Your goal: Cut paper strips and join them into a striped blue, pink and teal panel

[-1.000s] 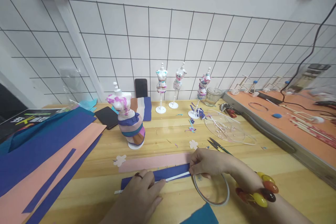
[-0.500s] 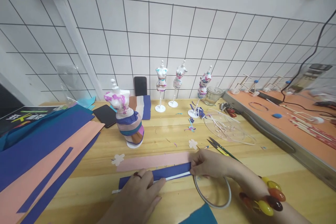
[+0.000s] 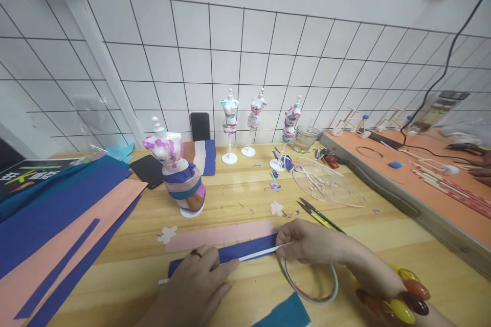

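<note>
A navy fabric strip [image 3: 249,249] lies across the table in front of me, with a narrow white tape [image 3: 255,254] running along its lower edge. My left hand [image 3: 197,278] rests flat over the left part of both, index finger stretched along the tape and thumb apart. At the strip's right end my right hand [image 3: 297,240] pinches the tape between thumb and fingers; a thin white piece crosses its fingertips. Just below that hand lies a ring-shaped tape roll [image 3: 335,286]. Behind the navy strip is a pink fabric strip [image 3: 222,235].
A fabric-wrapped dress form [image 3: 184,179] stands behind, left of several small mannequins, including one [image 3: 230,115]. Thread snips [image 3: 316,213] lie beyond my right hand. Fabric sheets [image 3: 72,214] cover the left side; teal fabric [image 3: 286,311] lies in front. Someone's hand [image 3: 482,174] shows at far right.
My view has turned slightly to the right. A thin white piece now shows across my right fingertips. My left hand stays on the strip, and the roll remains below my right hand.
</note>
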`<action>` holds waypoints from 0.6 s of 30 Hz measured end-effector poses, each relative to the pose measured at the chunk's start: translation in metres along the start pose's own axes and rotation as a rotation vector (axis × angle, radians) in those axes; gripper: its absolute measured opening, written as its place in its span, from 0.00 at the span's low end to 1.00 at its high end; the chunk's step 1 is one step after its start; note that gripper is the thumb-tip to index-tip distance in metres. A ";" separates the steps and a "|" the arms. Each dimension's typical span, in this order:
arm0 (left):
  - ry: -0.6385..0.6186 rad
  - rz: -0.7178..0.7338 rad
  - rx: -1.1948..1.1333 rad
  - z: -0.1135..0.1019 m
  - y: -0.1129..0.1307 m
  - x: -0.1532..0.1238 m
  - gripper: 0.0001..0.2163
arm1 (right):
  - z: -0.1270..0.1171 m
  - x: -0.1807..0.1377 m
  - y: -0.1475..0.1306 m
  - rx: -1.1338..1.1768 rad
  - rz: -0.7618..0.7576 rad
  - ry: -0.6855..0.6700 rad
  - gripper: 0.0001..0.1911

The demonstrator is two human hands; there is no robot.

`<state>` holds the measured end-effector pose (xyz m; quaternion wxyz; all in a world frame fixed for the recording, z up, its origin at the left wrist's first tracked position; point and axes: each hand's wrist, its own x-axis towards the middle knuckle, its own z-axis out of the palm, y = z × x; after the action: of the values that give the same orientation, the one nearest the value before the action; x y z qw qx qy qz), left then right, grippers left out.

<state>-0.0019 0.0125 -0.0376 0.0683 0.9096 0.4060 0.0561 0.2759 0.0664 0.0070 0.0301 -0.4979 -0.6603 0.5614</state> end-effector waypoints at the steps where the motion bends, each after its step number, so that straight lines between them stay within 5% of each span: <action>1: 0.005 0.000 -0.007 0.001 0.000 0.000 0.15 | -0.001 0.000 0.002 0.017 -0.010 -0.002 0.12; 18: 0.126 0.080 0.004 0.009 -0.008 0.000 0.19 | -0.006 -0.002 0.022 -0.051 -0.014 0.191 0.16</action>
<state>-0.0060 0.0168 -0.0475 0.0383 0.9198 0.3732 0.1152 0.2938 0.0667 -0.0070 0.0839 -0.5451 -0.6720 0.4941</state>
